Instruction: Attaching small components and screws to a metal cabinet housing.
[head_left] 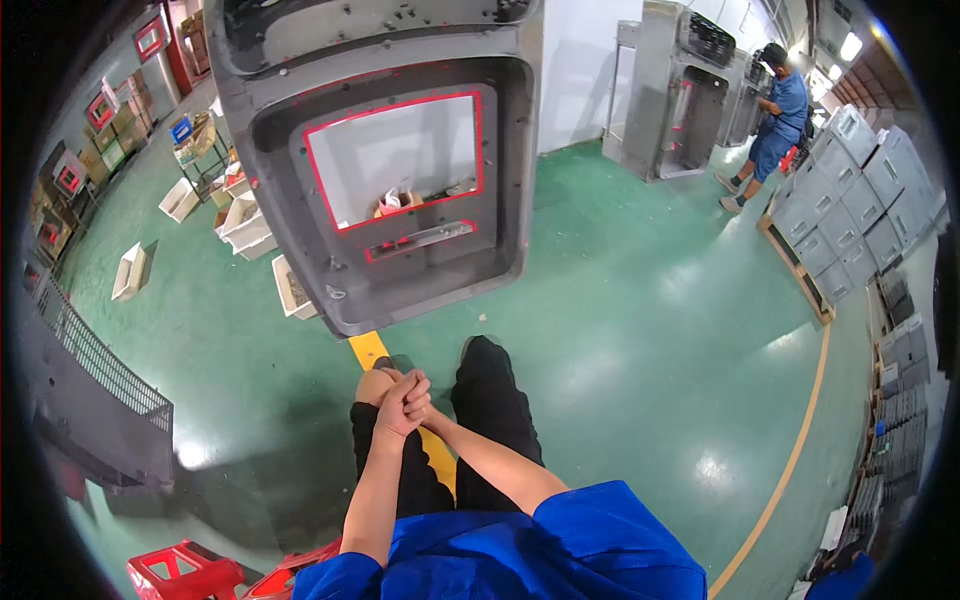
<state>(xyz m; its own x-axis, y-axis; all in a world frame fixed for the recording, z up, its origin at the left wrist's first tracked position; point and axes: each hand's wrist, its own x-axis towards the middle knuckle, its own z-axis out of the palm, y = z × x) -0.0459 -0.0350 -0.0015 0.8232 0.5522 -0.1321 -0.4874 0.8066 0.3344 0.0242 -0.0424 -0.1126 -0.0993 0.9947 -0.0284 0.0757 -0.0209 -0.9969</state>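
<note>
Low in front of me, above my thighs, my two hands meet and press together. My left hand (402,402) is closed, its fingers curled round part of my right hand (430,414). The fingers of the right hand are mostly hidden beneath the left. No tool or part shows in either hand. Nearest ahead of them is a large dark grey moulded housing (290,200), tilted, with a recessed face. A red-edged rectangular window (480,140) and a smaller red-edged slot (420,241) are cut in it. Neither hand touches the housing.
White bins (250,225) stand behind the housing at left. A grey grille panel (100,400) is at left, red stools (185,572) at lower left. Stacked grey boxes (845,190) sit on a pallet at right. A person (780,110) works beside another grey housing (655,110).
</note>
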